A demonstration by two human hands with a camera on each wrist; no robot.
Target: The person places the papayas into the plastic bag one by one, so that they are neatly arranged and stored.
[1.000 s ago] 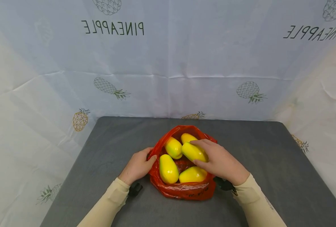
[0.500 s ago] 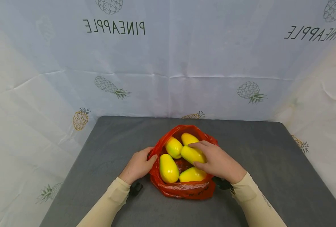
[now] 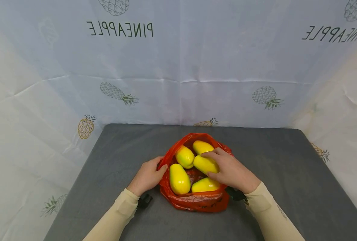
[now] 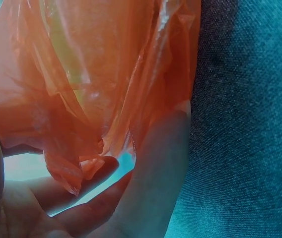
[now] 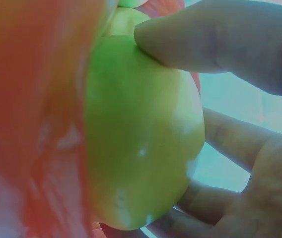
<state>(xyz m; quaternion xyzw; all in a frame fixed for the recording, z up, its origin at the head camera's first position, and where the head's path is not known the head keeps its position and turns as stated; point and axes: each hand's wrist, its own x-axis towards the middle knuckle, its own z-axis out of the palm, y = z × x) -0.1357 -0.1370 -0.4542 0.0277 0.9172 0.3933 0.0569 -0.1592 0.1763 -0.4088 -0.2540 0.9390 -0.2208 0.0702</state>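
A red plastic bag (image 3: 196,203) stands with its mouth spread on the dark table, several yellow mangoes (image 3: 180,179) lying inside. At the bag's left side, my left hand (image 3: 146,175) holds the rim, thumb over the edge. In the left wrist view, the fingers (image 4: 153,163) lie about the thin bag wall. Over the bag's right side, my right hand (image 3: 234,170) grips one mango (image 3: 205,164) between thumb and fingers. The right wrist view shows that mango (image 5: 141,134) close up, greenish at one end, with the bag beside it. Its underside is hidden.
The dark grey tabletop (image 3: 130,147) surrounds the bag. Behind it and at both sides hangs a white cloth (image 3: 178,60) printed with pineapples. Dark wrist-worn devices show below both wrists, one (image 3: 144,201) beside the left sleeve.
The right hand has shifted slightly left, and its mango sits a little lower, showing more of the mango behind it. My left hand and the bag have hardly moved.
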